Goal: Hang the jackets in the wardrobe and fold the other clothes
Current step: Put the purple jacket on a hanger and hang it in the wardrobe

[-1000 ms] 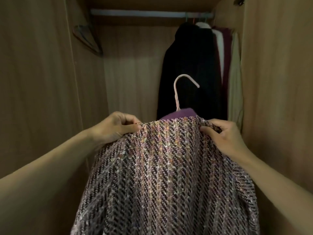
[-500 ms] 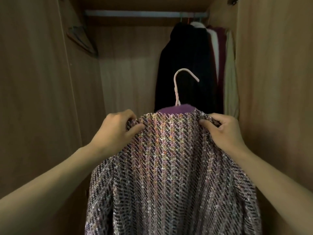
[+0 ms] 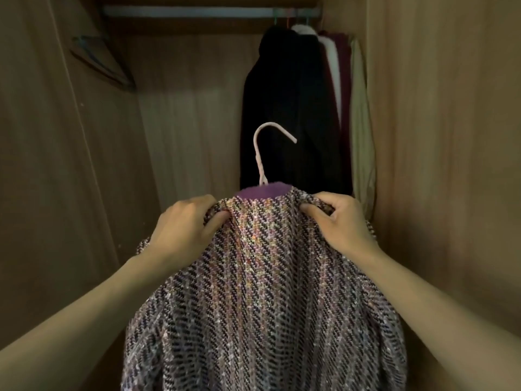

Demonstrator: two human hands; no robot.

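Both hands hold the tweed jacket (image 3: 265, 292) up inside the wardrobe (image 3: 70, 193), the left hand (image 3: 183, 230) and right hand (image 3: 344, 221) each with fingers curled tight, pinching a shoulder on either side of the collar. Between the fingers the pink hanger hook (image 3: 263, 153) rises free, well below the rail (image 3: 197, 11). Beyond the right fingers hang a black coat (image 3: 284, 108) and lighter garments (image 3: 361, 122); empty hangers (image 3: 98, 63) sit above and left of the left fingers.

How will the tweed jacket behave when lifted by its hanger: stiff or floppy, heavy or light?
Likely floppy: the tweed jacket bunches where the left hand and right hand grip it. The thick weave suggests moderate weight.
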